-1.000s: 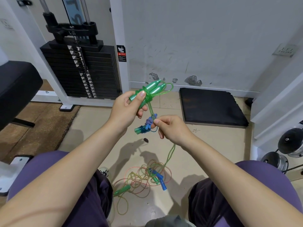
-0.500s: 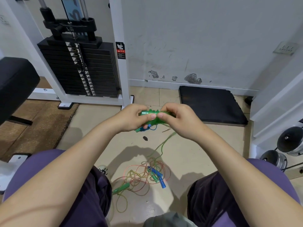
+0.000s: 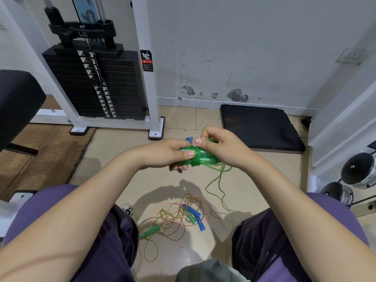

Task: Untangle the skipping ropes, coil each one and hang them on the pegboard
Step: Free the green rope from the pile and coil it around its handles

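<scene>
Your left hand [image 3: 162, 154] has its grip curled round one end of the green rope handles [image 3: 198, 154], thumb laid along the top, while your right hand [image 3: 220, 148] clasps the other end of the same bundle, its thumb and forefinger pinching at the turns of green cord wound tightly round the middle. You hold the bundle roughly level above the tiled floor [image 3: 126, 159], out in front of your knees. A scrap of blue-and-white braided cord [image 3: 189, 139] pokes up between your two hands; what it is tied to is hidden behind your fingers. From under your right hand a loose green cord [image 3: 218, 184] drops in loops and trails down to the floor between your legs. There, well below your hands, lies the tangle of ropes [image 3: 177, 218]: thin orange and yellowish cords knotted over each other, with blue handles [image 3: 195, 216] lying across the heap and a single green handle [image 3: 149, 233] at its left edge. Farther off, a black weight stack [image 3: 97, 82] stands in a white frame at the left, and a black mat [image 3: 260, 127] lies against the scuffed wall at the right.
</scene>
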Demonstrator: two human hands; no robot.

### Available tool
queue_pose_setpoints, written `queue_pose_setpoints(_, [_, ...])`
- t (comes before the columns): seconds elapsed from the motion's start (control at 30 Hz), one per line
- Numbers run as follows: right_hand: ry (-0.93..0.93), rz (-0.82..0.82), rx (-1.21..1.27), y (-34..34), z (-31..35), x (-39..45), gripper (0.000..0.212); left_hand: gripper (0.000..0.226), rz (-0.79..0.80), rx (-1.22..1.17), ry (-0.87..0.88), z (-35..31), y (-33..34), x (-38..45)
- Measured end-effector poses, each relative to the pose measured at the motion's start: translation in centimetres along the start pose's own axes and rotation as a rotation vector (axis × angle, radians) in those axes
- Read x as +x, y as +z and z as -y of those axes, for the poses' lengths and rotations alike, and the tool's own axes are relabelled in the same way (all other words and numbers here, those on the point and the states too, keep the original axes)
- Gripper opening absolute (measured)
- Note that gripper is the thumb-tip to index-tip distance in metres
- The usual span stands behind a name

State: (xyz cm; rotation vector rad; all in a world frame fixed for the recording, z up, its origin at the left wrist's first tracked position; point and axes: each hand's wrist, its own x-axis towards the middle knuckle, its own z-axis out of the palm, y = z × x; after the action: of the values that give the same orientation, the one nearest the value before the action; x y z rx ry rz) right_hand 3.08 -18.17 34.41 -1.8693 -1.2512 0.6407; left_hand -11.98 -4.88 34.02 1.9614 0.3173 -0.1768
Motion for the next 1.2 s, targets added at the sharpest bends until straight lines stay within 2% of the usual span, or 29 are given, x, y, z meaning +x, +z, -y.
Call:
queue_pose_setpoints(0.2, [-0.084,-0.051,-0.05,0.2,0.4,-0.2,0.023,0.018,0.017,0.03,0.009,-0.1,0.0,-0.2])
queue_pose_setpoints(0.4, [0.017,-0.036,0.108,0.5,0.3,-0.3,0.024,0.019,-0.063,0.036,0.053,-0.3,-0.3,-0.3])
queue_pose_setpoints(0.6, [-0.026,-0.06,0.139,0.8,0.6,-0.3,0.023,0.035,0.081,-0.167,-0.046,-0.7,0.0,-0.5])
queue_pose_setpoints(0.73, [-0.045,-0.082,0.154,1.1,0.6,-0.3,0.024,0.057,0.108,-0.13,-0.067,-0.7,0.1,-0.5])
queue_pose_setpoints(0.9, [-0.04,-0.079,0.174,1.0,0.7,-0.4,0.02,0.035,0.048,-0.07,0.013,-0.4,0.1,-0.5])
queue_pose_setpoints(1.07, [-0.069,-0.012,0.161,0.5,0.7,-0.5,0.02,0.036,-0.002,-0.027,0.04,-0.3,0.3,-0.3])
queue_pose_setpoints(1.2, [0.037,0.028,0.225,0.5,0.6,-0.3,0.028,0.032,-0.059,-0.021,0.072,0.0,0.0,-0.2])
